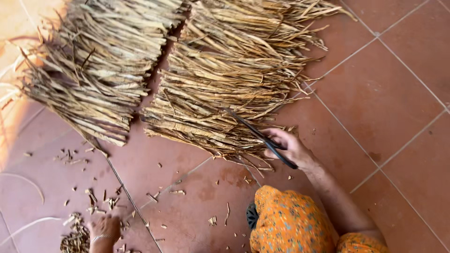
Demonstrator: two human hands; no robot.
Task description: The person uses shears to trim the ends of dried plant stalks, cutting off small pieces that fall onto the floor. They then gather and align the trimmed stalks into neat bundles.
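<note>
The person wore a garment of bright orange fabric (286, 220) printed with small flowers and leaves in yellow, green and dark tones, bunched in soft folds at the bottom of the view. The right hand (290, 147) and its forearm were bare, with no sleeve reaching them. The left hand (105, 228) carried a thin, pale metal bangle (101, 238) at the wrist.

A second bundle of dried strips (96, 65) lies on the terracotta tile floor (398, 93), just beside the near bundle and left of it. Short cut scraps (101, 199) are scattered below that second bundle, and pale loose strands (23, 182) curve at its lower left.
</note>
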